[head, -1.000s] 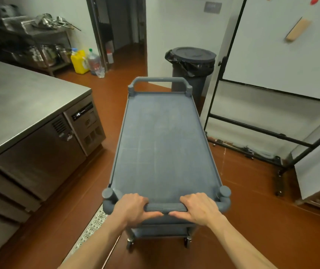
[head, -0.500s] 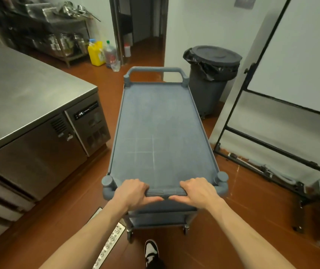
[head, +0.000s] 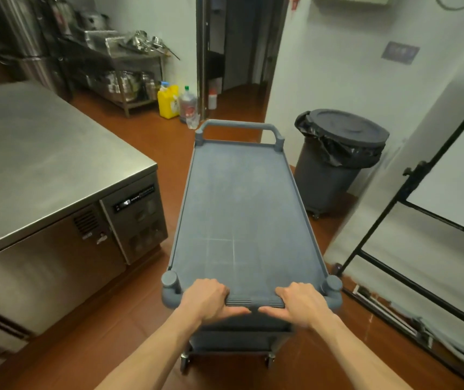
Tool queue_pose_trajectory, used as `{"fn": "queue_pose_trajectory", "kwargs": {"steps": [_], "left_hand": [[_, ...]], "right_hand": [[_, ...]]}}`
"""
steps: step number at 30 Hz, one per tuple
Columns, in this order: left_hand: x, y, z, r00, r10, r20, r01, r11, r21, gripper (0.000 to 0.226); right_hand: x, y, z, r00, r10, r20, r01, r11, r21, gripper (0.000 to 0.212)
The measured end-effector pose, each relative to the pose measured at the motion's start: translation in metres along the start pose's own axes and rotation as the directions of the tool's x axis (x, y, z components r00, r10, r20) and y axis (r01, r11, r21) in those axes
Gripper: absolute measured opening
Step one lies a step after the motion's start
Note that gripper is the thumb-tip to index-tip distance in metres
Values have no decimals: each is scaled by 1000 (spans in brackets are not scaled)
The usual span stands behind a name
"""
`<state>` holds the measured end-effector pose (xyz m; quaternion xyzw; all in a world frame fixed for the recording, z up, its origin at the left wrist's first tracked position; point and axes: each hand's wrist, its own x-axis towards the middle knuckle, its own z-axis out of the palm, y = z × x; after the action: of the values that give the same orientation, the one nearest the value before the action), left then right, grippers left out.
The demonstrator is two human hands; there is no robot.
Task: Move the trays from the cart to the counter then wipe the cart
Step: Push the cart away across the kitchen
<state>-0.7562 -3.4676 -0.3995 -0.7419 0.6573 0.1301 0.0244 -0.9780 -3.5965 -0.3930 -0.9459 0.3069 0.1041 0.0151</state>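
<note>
— Watch the long grey plastic cart (head: 246,220) with the raised rim. A second ago its far end sat almost against the lidded dark grey bin with the black liner (head: 340,153); now it is further back and pointing more toward the open doorway (head: 239,43), with more of the red-brown floor (head: 152,142) showing beyond it.

— So the cart is being rolled and turned?

— Or the person is swinging round with it; I would not swear which. The grip is unchanged, though. The left hand (head: 206,301) has its fingers curled over the ribbed near handle (head: 253,301), thumb tucked beneath, and the right hand (head: 299,302) holds the same bar just beside it the same way. Both are closed firmly around it, with a short stretch of handle bare between them.

— And the trays?

— None in sight. The cart's top shelf is bare apart from some pale scuff lines near the handle, and the brushed stainless steel counter (head: 42,164) to the left, as far as I can see it, carries nothing either. The lower shelf is mostly hidden under the top one, so I cannot tell what it holds.

— Then the task stands where?

— My guess is the moving is over and the cart is being wheeled away or repositioned. No cloth is visible anywhere, so whether the wiping is finished or yet to come I cannot say.
</note>
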Motion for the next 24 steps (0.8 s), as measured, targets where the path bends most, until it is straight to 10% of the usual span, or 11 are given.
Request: {"fn": "queue_pose_trajectory", "kwargs": {"steps": [24], "left_hand": [[330, -61, -81, 965, -264, 3, 264, 965, -4, 76]], "right_hand": [[327, 221, -53, 966, -247, -79, 246, 969, -30, 87]]}}
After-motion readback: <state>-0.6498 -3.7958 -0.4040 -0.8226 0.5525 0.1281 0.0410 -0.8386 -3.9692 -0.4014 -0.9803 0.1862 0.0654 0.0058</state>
